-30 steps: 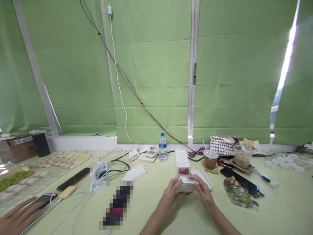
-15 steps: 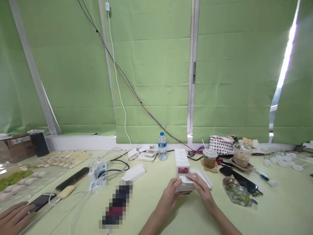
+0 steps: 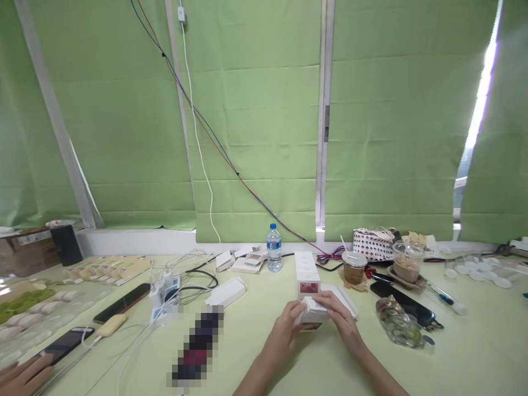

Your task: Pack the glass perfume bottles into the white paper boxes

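A small white carton [image 3: 312,311] is held up between my two hands, its lower face printed in a darker colour. My left hand [image 3: 284,327] is closed around its left side. Across the top and right side lie the fingers of my right hand [image 3: 343,324], closed on the same carton. Just beyond, a row of white cartons [image 3: 305,269] stands on the table, the nearest one with a pink-red picture on its end. A flat white tray-like piece [image 3: 345,301] lies partly behind my right hand.
A water bottle [image 3: 274,248] and opened white boxes [image 3: 249,259] are at the back. A power strip [image 3: 165,300] with cables lies left. Two drink cups [image 3: 355,268], a black phone [image 3: 404,303] and a plastic pack [image 3: 398,324] are right. Another person's hand [image 3: 27,375] is far left.
The carton in my hands has tilted slightly, while both hands stay nearly in place. At the far left, the other person's hand has slid down and left off the phone's middle.
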